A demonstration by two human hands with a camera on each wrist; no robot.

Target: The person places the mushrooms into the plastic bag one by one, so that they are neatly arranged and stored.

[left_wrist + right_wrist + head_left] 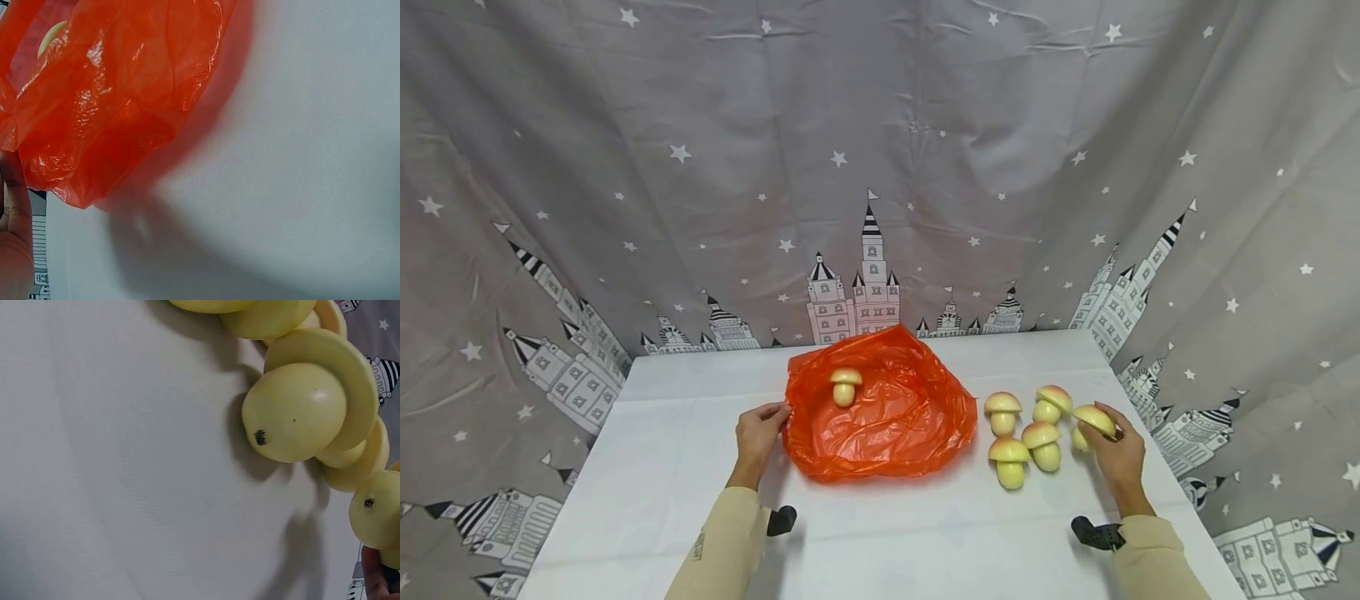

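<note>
A red plastic bag (880,454) lies with its mouth spread wide on the white table. My left hand (758,437) pinches the left edge of its rim. Inside the bag, toward the back left, is one yellow toy mushroom (844,387); only a sliver of its pale surface (50,39) shows in the left wrist view. At the right of the table, my right hand (1120,454) holds another toy mushroom (1094,419) by its cap. In the right wrist view this mushroom's rounded stem (375,515) bears a small dark mark, and only a finger or so shows beneath it.
Several more toy mushrooms stand close together between the bag and my right hand, among them a front one (1010,462) and a back one (1052,403). A grey curtain (917,167) with castles and stars hangs behind the white table (880,542).
</note>
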